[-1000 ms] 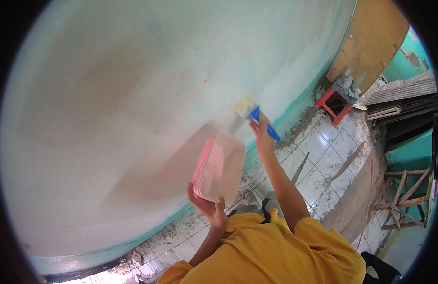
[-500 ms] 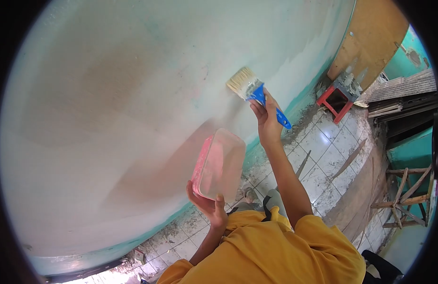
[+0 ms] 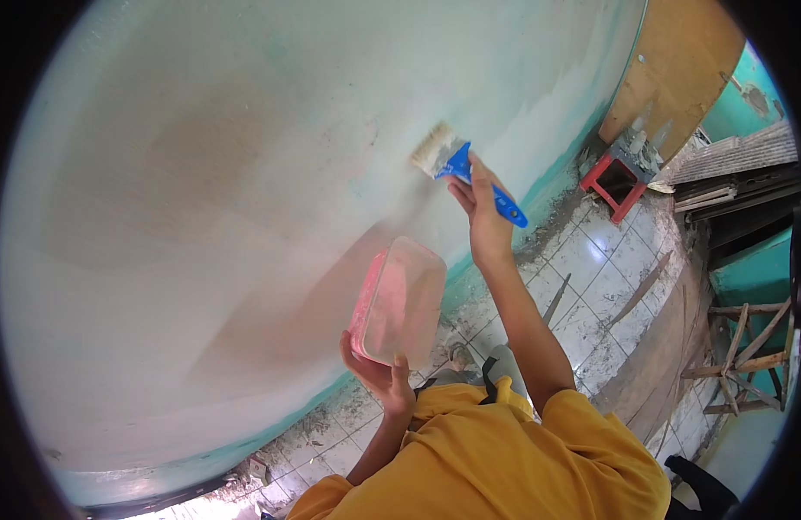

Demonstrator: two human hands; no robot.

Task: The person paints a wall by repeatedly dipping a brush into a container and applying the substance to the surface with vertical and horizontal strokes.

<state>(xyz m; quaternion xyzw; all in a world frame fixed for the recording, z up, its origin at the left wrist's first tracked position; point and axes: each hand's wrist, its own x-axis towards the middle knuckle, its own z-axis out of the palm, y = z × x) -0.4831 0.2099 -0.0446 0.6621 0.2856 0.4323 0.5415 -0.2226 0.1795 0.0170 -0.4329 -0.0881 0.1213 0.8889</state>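
My right hand (image 3: 485, 221) grips a wide paintbrush (image 3: 454, 162) by its blue handle, whose end sticks out behind the fingers. The pale bristles point up and left, right at the whitish wall (image 3: 270, 173), which has grey-brown patches and turquoise traces. Lower down, my left hand (image 3: 385, 380) holds a pink plastic tub (image 3: 403, 299) by its near end, thumb on one side and fingers on the other. The tub is tilted, and its inside looks pinkish and smeared. It casts a shadow on the wall.
A red stool (image 3: 621, 186) with a grey, paint-spattered top stands by a brown board (image 3: 682, 69). Stacked panels (image 3: 738, 169) and a wooden frame (image 3: 742, 360) are at the right. Debris litters the white tiled floor (image 3: 582, 334); a turquoise strip edges the wall's base.
The paintbrush and my right hand have shifted slightly left, with the handle turned a little. The tub in my left hand stays almost in place.
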